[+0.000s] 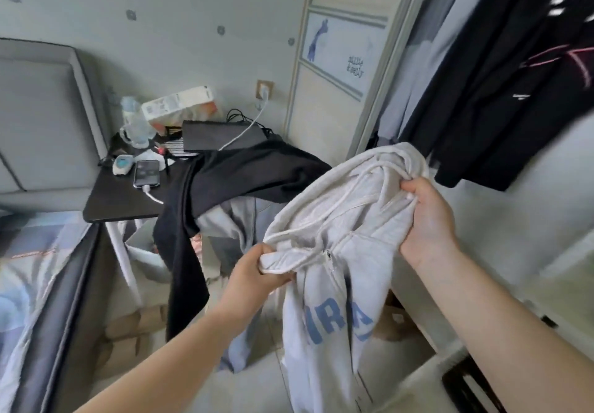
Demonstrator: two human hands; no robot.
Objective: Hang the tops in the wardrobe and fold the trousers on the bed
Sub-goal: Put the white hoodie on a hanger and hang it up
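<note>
Gripping with both hands, the person holds a pale grey zip hoodie (340, 252) up in front of the open wardrobe; the left hand (254, 271) has its fingers curled tight round a bunched fold by the collar, just beside the zip pull; the right hand (427, 219) clutches a gathered wad of the hood higher up, knuckles toward the camera; a white drawstring (334, 210) loops across the fabric between the two grips; the body of the hoodie hangs down below, blue letters showing on the chest, its hem running out of the bottom of the view; behind it, up on the right, a black top with white and pink print (501, 68) hangs inside the wardrobe, next to a greyish garment (427, 59); further back a black garment (244, 178) is draped over the edge of a dark bedside table (119, 200), one long leg or sleeve trailing to the floor, grey clothing (231, 219) bundled beneath it; on the table, a phone (147, 173) on a white cable, a clear water bottle (133, 123), a tissue box (180, 107) and a black flat device (221, 136); the bed (35, 268) with its patterned cover fills the lower left, a grey padded headboard (41, 117) above it.
</note>
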